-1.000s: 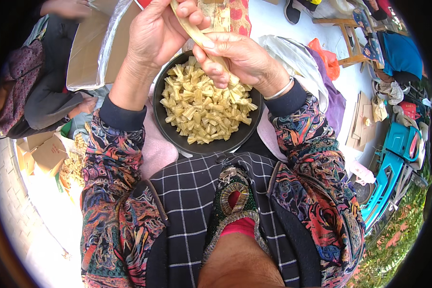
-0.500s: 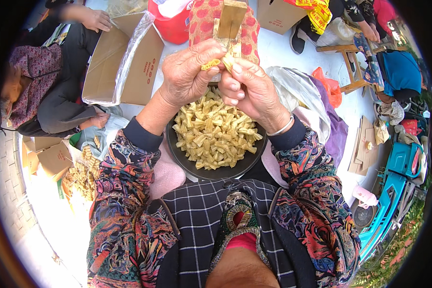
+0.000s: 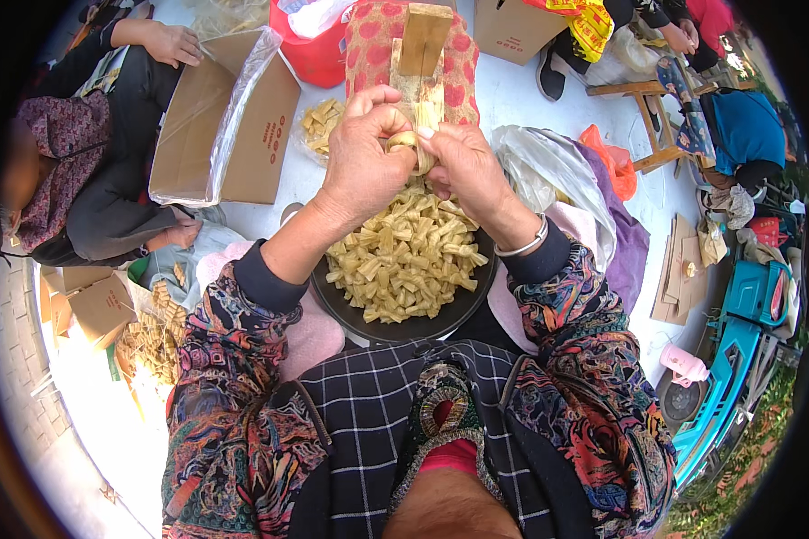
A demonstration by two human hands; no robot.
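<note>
My left hand (image 3: 368,157) and my right hand (image 3: 463,175) meet above a wide dark pan (image 3: 351,309), both closed on a pale yellow strip (image 3: 404,140) that is looped or folded between my fingers. The pan holds many small knotted yellow pieces (image 3: 395,269). Just beyond my fingers stands a wooden block (image 3: 422,40) on a board, upon a red-spotted cushion (image 3: 458,81). A clear bag of similar pieces (image 3: 319,121) lies to the left of my left hand.
A co-worker (image 3: 108,171) sits at left beside an open cardboard box (image 3: 252,153). A red bag (image 3: 306,45) is at the back. Other people, a wooden stool (image 3: 656,157), white and purple bags (image 3: 557,166) and a teal vehicle (image 3: 742,296) line the right.
Since a second ago both hands have come lower and closer together, and the long strip now shows as a fold. The wooden block and cushion have come into fuller view.
</note>
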